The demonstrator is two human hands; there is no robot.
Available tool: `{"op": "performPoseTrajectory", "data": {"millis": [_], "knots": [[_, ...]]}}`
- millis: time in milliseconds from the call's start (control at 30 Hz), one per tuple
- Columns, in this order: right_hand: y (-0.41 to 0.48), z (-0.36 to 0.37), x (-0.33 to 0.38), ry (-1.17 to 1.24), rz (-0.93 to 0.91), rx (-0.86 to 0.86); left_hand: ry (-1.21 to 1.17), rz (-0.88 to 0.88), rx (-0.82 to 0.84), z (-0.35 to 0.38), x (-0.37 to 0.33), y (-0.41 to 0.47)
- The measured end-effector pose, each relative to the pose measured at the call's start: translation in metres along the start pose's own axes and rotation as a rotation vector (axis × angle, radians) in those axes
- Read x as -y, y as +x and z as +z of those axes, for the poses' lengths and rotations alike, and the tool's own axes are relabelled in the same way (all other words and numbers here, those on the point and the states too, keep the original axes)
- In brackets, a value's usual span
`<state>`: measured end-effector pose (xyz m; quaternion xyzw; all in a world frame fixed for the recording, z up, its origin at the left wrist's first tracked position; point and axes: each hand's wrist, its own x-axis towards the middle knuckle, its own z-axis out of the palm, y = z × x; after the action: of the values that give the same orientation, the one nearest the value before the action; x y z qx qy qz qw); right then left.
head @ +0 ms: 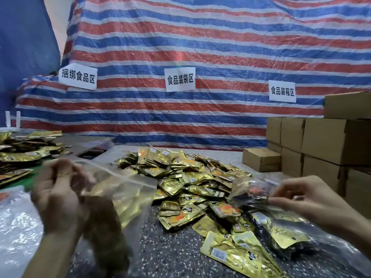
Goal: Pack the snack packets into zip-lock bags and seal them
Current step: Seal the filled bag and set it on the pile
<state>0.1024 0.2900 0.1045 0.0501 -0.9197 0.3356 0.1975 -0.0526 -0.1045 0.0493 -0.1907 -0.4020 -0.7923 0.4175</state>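
Grips with the left hand (60,189), raised and turned palm inward, fingers curled tight on the mouth of a clear zip-lock bag (128,199). Bag slanting rightward and down from that hand, with several gold packets visible through the film. Pinches with the right hand (307,199), fingertips drawn together, a blurred clump of packets (251,195) in crinkled clear film just left of the fingers; cannot tell how many.

Under both hands, a dark speckled table (170,247). Beyond the left hand, a second heap (26,151) of gold packets; beside that wrist, crumpled clear plastic (16,227). Beyond the right hand, stacked cardboard boxes (321,141). Behind everything, a red, white and blue striped tarp (200,47) bearing three white paper signs (179,79).

Between the hands and beyond them, a loose heap of snack packets (190,177): gold foil, some with an orange picture, some showing white barcode labels, spilling on below the right wrist.
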Motion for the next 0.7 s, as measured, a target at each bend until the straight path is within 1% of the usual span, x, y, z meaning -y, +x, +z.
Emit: {"op": "performPoseTrajectory", "data": {"millis": [67,167,267,333,400,467,500,533,567,633,700], "knots": [[-0.003,0.018,0.001,0.030,0.008,0.026,0.040,0.005,0.108,0.012,0.005,-0.014],[0.000,0.062,0.011,0.113,-0.030,0.122,0.033,-0.046,0.285,0.040,0.005,-0.041],[0.004,0.100,0.021,0.104,-0.066,0.266,0.076,-0.043,0.424,0.060,0.005,-0.065],[0.004,0.118,0.028,0.124,-0.078,0.359,0.094,-0.088,0.524,0.070,0.007,-0.083],[0.002,0.130,0.039,0.241,-0.056,0.420,0.135,-0.120,0.606,0.076,0.010,-0.099],[0.001,0.136,0.048,0.399,-0.032,0.477,0.214,-0.076,0.707,0.080,0.011,-0.113],[0.001,0.137,0.049,0.436,-0.027,0.484,0.229,-0.054,0.749,0.081,0.012,-0.118],[0.002,0.137,0.049,0.421,-0.025,0.480,0.230,-0.043,0.778,0.081,0.012,-0.120],[0.003,0.136,0.049,0.340,-0.021,0.459,0.232,-0.037,0.797,0.081,0.012,-0.122],[0.008,0.132,0.045,0.210,0.043,0.415,0.280,0.022,0.774,0.080,0.012,-0.120],[0.015,0.122,0.041,0.337,0.189,0.405,0.363,0.106,0.684,0.077,0.014,-0.117]]}}
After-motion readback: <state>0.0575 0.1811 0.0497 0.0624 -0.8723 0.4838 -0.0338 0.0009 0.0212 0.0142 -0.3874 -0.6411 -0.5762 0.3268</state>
